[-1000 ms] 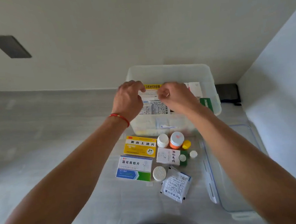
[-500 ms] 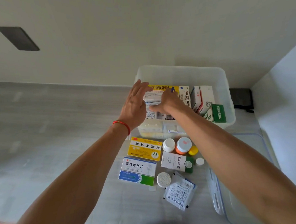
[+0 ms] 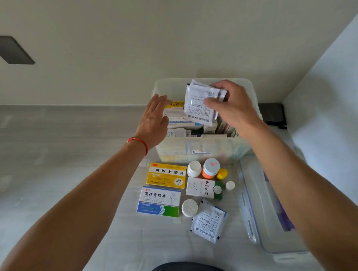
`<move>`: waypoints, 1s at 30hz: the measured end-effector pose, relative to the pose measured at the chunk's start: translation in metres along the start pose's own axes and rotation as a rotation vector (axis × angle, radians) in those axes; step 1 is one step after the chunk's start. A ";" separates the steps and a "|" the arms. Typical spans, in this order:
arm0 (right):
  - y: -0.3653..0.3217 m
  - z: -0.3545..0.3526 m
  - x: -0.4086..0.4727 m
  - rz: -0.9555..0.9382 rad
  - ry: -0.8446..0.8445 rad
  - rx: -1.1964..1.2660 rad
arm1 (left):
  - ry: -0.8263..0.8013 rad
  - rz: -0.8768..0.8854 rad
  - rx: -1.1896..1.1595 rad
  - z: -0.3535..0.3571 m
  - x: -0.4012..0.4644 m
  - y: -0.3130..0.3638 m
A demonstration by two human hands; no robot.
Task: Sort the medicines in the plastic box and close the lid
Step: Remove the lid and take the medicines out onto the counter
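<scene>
A translucent plastic box stands on the floor against the wall, packed with several upright medicine boxes. My right hand pinches a bundle of white sachets above the box. My left hand, fingers straight, touches the yellow-topped box at the plastic box's left end. In front lie a yellow medicine box, a blue-and-green one, a white one, a white bottle, an orange bottle, a white jar and more sachets.
The clear lid lies flat on the floor to the right of the medicines, partly under my right forearm. A dark object sits in the corner behind the box. A white wall rises close on the right.
My right hand has lifted a bundle of white sachets up out of the box. My left hand stays at the box's left end, fingers now straight.
</scene>
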State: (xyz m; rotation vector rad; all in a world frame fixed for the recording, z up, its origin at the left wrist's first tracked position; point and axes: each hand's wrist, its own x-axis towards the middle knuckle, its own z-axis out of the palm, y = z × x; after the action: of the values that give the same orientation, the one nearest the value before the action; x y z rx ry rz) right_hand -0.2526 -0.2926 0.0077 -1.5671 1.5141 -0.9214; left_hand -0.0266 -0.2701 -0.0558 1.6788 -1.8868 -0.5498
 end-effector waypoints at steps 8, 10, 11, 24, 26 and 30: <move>0.071 -0.055 -0.148 0.331 -0.198 0.254 | 0.346 0.183 -0.008 0.027 -0.092 0.049; 0.112 -0.031 -0.180 0.562 -0.194 0.266 | 0.283 0.201 -0.049 0.046 -0.131 0.059; 0.127 -0.017 -0.195 0.645 -0.201 0.256 | 0.240 0.172 -0.060 0.055 -0.147 0.061; 0.172 0.036 -0.225 0.320 -0.203 -0.396 | 0.053 -0.131 -0.012 0.054 -0.194 0.019; 0.171 0.028 -0.221 0.257 -0.272 -0.503 | 0.074 -0.101 -0.021 0.050 -0.189 0.022; 0.146 0.010 -0.213 0.066 -0.300 -0.626 | 0.170 -0.033 -0.061 0.033 -0.170 0.030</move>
State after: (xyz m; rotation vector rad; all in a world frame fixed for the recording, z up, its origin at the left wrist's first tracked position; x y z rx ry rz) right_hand -0.3181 -0.0808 -0.1260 -1.9609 1.7047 -0.1480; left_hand -0.0591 -0.1000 -0.0846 1.6649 -1.7083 -0.4570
